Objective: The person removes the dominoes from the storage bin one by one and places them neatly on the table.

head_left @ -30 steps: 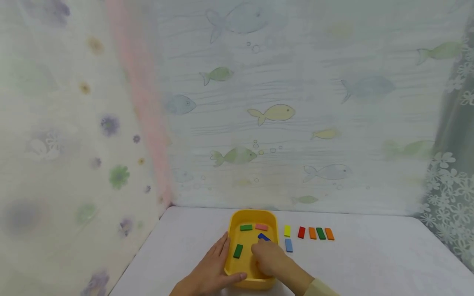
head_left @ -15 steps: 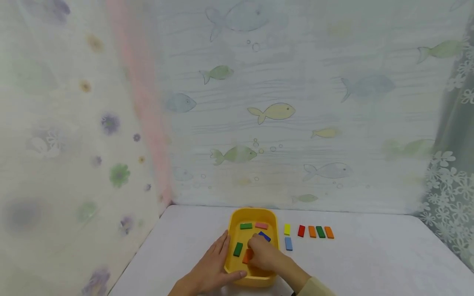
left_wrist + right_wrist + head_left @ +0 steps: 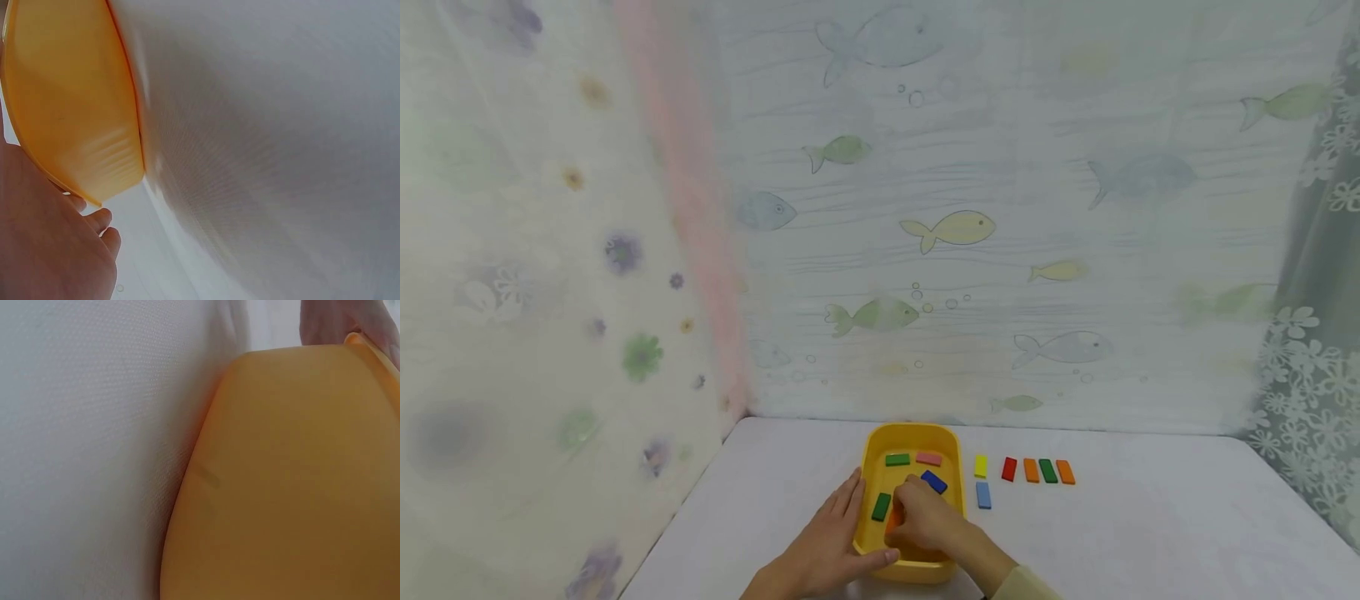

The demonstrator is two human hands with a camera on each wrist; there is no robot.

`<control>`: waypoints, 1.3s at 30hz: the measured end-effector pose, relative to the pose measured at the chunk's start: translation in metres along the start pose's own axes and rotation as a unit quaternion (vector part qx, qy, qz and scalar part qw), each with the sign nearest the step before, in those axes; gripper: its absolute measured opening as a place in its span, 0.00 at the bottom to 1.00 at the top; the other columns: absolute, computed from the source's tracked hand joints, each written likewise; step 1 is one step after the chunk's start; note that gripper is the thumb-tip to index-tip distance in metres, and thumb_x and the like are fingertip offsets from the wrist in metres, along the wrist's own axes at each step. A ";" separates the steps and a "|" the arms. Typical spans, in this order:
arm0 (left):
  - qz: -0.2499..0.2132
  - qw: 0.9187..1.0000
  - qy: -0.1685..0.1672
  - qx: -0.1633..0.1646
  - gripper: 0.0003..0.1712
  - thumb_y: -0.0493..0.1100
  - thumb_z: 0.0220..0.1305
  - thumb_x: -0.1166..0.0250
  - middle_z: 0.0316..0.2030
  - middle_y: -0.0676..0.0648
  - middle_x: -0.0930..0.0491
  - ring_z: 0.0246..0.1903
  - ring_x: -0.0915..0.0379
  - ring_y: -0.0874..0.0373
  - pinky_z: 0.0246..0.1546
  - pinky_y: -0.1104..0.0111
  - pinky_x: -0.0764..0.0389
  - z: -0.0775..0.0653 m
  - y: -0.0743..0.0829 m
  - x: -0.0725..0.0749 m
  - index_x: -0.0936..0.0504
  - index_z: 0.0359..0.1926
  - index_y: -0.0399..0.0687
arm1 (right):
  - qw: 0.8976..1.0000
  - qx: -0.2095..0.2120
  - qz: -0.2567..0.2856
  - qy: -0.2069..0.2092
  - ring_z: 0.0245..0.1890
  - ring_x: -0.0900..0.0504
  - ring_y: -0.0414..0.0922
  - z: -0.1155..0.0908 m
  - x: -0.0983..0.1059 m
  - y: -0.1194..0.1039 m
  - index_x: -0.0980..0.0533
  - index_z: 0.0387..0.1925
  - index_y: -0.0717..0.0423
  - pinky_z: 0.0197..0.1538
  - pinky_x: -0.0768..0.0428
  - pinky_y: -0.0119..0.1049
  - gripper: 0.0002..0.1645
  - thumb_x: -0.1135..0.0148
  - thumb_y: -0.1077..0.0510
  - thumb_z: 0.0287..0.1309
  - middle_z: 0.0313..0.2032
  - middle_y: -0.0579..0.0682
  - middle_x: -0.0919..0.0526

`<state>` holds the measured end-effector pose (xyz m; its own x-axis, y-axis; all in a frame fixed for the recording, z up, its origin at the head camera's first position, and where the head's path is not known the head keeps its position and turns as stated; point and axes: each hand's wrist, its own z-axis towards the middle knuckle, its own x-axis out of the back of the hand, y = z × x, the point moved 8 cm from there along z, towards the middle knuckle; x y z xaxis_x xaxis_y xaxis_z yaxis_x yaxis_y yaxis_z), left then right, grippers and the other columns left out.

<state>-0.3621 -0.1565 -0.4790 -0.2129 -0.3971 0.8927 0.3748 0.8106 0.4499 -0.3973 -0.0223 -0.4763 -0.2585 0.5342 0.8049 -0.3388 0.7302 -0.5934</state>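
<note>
My left hand (image 3: 827,533) rests along the left rim of a yellow tray (image 3: 910,573), fingers straight and thumb over the near corner. Inside the tray, my right hand (image 3: 928,518) has its fingers curled on an orange block (image 3: 894,518), which they partly cover. A dark green block (image 3: 881,507) lies just left of it. Beyond the right knuckles is a blue block (image 3: 934,482). Farther back in the tray are a green block (image 3: 897,460) and a pink block (image 3: 928,459). In the left wrist view, the left fingers (image 3: 100,220) are at the tray's rim.
Right of the tray on the white tabletop (image 3: 1135,525) lie a yellow block (image 3: 981,466) and a light blue block (image 3: 983,496). Farther right, a red block (image 3: 1009,469) begins a row with orange and green ones. A fish-patterned curtain (image 3: 1075,183) hangs behind.
My right hand has shifted left within the tray, and the orange block, at first mostly hidden under it, has come into view and moved slightly left. The left hand stays at the rim.
</note>
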 end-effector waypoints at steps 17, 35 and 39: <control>0.007 1.000 0.003 -0.012 0.66 0.81 0.62 0.47 0.82 0.41 0.59 0.78 0.54 0.41 0.73 0.39 0.46 0.000 0.002 0.001 0.54 0.81 0.36 | 0.999 -0.002 -0.043 -0.016 0.33 0.28 0.39 0.001 -0.006 -0.004 0.19 0.42 0.51 0.45 0.19 0.33 0.19 0.22 0.48 0.54 0.35 0.43 0.27; -0.005 1.000 0.000 -0.009 0.65 0.79 0.63 0.45 0.82 0.42 0.60 0.78 0.55 0.42 0.73 0.38 0.46 0.002 -0.001 0.000 0.54 0.81 0.38 | 0.998 0.029 0.045 -0.015 0.33 0.27 0.39 0.001 0.001 -0.003 0.22 0.46 0.54 0.42 0.22 0.32 0.16 0.30 0.49 0.64 0.33 0.41 0.25; -0.008 1.000 -0.001 -0.011 0.64 0.78 0.64 0.44 0.82 0.42 0.60 0.78 0.55 0.41 0.73 0.38 0.46 0.001 -0.001 0.000 0.54 0.81 0.38 | 0.993 0.061 0.099 0.002 0.35 0.25 0.38 -0.005 0.013 -0.008 0.22 0.45 0.53 0.43 0.21 0.32 0.15 0.30 0.49 0.65 0.35 0.40 0.22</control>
<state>-0.3640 -0.1571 -0.4794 -0.2214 -0.4089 0.8853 0.3916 0.7941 0.4648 -0.3938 -0.0191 -0.4611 -0.3273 0.6645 0.6718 -0.3885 0.5534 -0.7367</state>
